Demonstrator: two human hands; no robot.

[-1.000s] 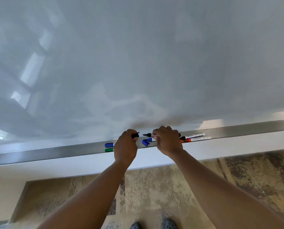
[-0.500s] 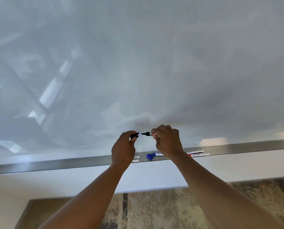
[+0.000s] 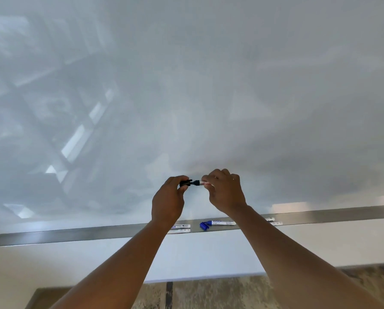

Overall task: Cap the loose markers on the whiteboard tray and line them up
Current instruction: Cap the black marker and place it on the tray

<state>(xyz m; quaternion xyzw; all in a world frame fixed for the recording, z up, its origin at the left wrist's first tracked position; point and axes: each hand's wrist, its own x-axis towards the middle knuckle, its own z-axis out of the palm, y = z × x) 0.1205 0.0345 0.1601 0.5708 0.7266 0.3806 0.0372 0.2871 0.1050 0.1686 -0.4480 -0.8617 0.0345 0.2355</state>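
Observation:
My left hand (image 3: 167,201) pinches a black cap (image 3: 185,183) in front of the whiteboard, above the tray. My right hand (image 3: 225,192) grips a black marker (image 3: 199,182), most of its white barrel hidden in the fist. The marker's black tip end meets the mouth of the cap. On the metal tray (image 3: 75,234) below lie a blue marker (image 3: 222,223) with a loose blue cap (image 3: 204,226) at its tip, two white barrels (image 3: 180,228) beside my left wrist, and two more barrels (image 3: 274,221) right of my right forearm.
The whiteboard (image 3: 186,85) fills the upper view, glossy with window reflections. Below the tray is a white wall strip (image 3: 209,257), then a mottled brown floor (image 3: 209,293).
Both hands lifted off the tray with cap and marker and came together; the gap between tip and cap has closed. The view tilted up, so the tray sits lower in the frame.

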